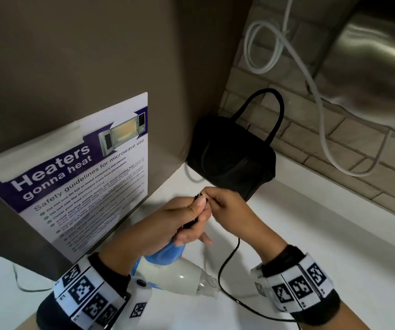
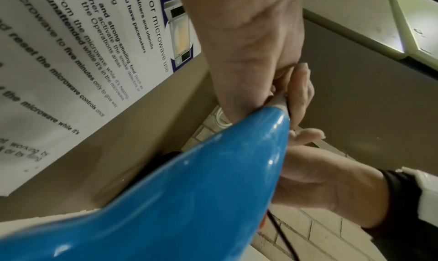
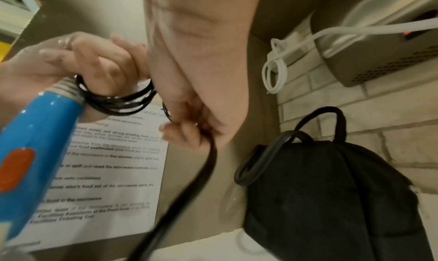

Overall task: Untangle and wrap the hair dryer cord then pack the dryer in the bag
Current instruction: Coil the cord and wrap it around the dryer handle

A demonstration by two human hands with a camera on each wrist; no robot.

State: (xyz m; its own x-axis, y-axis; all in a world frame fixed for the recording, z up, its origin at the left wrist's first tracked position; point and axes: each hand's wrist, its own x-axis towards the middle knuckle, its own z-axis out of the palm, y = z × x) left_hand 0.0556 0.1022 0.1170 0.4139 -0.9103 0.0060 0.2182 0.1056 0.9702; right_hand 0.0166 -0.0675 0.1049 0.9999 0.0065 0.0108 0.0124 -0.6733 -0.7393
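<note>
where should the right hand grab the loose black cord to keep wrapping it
Pinch the cord just below where the right hand already holds it, near the coils wound on the left hand's fingers at the end of the dryer handle. Come from the dryer's right, the open side where the slack trails down over the counter.

A: Head view is dim and soft; the white counter (image 1: 310, 234) is the brightest area, and the steel appliance (image 1: 370, 63) shows smeared glare

B: Both wrist views bend at the edges. The cord (image 3: 189, 186) is motion-blurred, and highlights dot the blue handle (image 2: 189, 190)
</note>
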